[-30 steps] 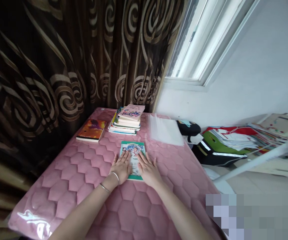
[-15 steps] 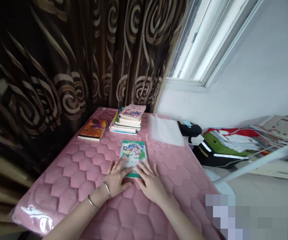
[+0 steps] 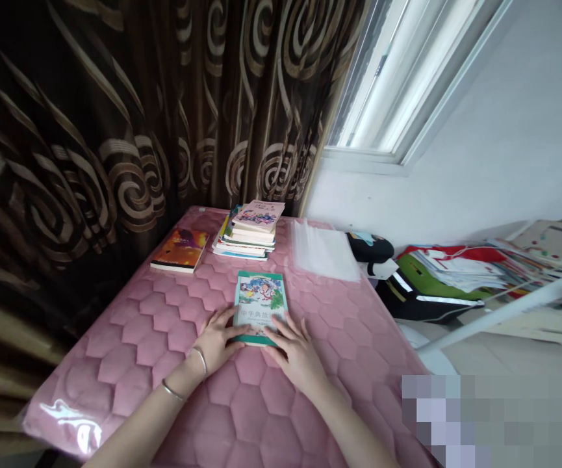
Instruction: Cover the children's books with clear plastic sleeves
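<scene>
A book (image 3: 260, 305) with a green border and a colourful picture lies flat, front cover up, on the pink padded tabletop (image 3: 251, 416). My left hand (image 3: 216, 339) rests at its lower left side, fingers stretched along the edge and thumb by the bottom corner. Two silver bangles circle that wrist. Across the lower right corner of the cover lies my right hand (image 3: 294, 351), its fingers spread and touching the book. Neither hand lifts it.
Farther back stands a stack of books (image 3: 251, 234), with an orange-and-purple book (image 3: 180, 250) to its left. Clear plastic sheets (image 3: 327, 252) lie at the right. Beyond the table's right edge are a green-and-black bag (image 3: 427, 286) and piled papers (image 3: 470, 266). A patterned curtain (image 3: 139, 130) hangs behind.
My left hand has slid left off the cover to the book's side edge, uncovering more of the title. My right hand stays on the lower right corner.
</scene>
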The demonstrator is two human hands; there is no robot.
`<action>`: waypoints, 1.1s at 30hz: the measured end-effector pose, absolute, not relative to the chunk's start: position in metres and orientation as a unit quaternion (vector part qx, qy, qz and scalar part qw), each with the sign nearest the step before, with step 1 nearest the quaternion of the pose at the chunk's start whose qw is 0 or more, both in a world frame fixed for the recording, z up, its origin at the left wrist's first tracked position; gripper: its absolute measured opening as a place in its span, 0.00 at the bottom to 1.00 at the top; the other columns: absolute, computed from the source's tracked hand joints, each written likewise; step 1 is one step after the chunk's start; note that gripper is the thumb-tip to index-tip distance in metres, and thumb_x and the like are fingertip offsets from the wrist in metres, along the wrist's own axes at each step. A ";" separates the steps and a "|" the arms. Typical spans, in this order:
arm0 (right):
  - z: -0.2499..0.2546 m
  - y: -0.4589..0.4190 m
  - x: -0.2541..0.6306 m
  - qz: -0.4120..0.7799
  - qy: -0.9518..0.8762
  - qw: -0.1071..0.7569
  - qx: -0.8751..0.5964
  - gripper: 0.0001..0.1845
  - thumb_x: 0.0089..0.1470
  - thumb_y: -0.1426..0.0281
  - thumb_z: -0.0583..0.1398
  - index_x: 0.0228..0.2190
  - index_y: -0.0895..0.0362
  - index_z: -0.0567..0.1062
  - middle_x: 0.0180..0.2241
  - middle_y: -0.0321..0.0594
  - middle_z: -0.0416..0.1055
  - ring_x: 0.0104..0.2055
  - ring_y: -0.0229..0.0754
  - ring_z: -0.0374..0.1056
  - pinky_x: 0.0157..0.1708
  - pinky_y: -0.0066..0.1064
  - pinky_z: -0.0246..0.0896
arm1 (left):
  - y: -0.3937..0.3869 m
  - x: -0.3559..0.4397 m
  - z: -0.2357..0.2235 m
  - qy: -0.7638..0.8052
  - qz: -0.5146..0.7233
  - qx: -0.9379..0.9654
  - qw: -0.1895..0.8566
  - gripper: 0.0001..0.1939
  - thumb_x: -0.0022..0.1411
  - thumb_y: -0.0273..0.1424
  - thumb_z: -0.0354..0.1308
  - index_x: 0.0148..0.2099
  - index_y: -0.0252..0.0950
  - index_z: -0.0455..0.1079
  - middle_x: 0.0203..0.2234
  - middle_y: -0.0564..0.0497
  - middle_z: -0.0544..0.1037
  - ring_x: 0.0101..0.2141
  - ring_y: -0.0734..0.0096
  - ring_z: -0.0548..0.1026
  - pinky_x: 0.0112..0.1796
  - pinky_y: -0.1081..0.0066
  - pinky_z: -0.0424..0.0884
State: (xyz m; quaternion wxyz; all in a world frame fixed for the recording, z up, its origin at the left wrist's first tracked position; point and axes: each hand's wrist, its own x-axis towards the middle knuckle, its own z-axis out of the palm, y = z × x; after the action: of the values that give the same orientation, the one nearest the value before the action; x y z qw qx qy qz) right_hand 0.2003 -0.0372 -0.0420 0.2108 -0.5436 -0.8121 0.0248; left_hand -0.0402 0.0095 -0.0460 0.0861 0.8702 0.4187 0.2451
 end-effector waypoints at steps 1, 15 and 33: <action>-0.043 -0.038 0.206 0.031 -0.810 0.207 -0.547 0.20 0.59 0.65 0.57 0.53 0.43 0.70 0.61 0.34 0.60 0.65 0.57 0.48 0.60 0.65 0.43 | 0.011 -0.045 -0.047 0.413 0.249 0.871 0.096 0.20 0.57 0.34 0.62 0.53 0.53 0.71 0.62 0.50 0.61 0.60 0.51 0.59 0.57 0.47 0.60; -0.047 -0.042 0.251 0.136 -0.794 0.206 -0.555 0.22 0.61 0.70 0.53 0.54 0.39 0.68 0.62 0.31 0.56 0.67 0.52 0.44 0.61 0.60 0.44 | 0.016 -0.057 -0.048 0.436 0.222 0.862 0.135 0.22 0.55 0.35 0.64 0.53 0.54 0.71 0.59 0.50 0.67 0.60 0.50 0.61 0.55 0.47 0.63; -0.015 0.032 0.229 0.157 -0.768 0.286 -0.551 0.08 0.56 0.70 0.57 0.31 0.52 0.78 0.52 0.42 0.68 0.53 0.44 0.67 0.52 0.40 0.62 | 0.015 -0.053 -0.036 0.459 0.197 0.855 0.138 0.21 0.53 0.35 0.65 0.51 0.56 0.73 0.56 0.49 0.68 0.56 0.50 0.64 0.53 0.47 0.62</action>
State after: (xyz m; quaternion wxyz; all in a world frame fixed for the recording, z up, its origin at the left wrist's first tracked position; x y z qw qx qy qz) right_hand 0.2290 0.0323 -0.0154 0.2865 -0.5507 -0.7681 0.1569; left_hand -0.0533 0.0152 -0.0362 0.1381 0.8554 0.4589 0.1967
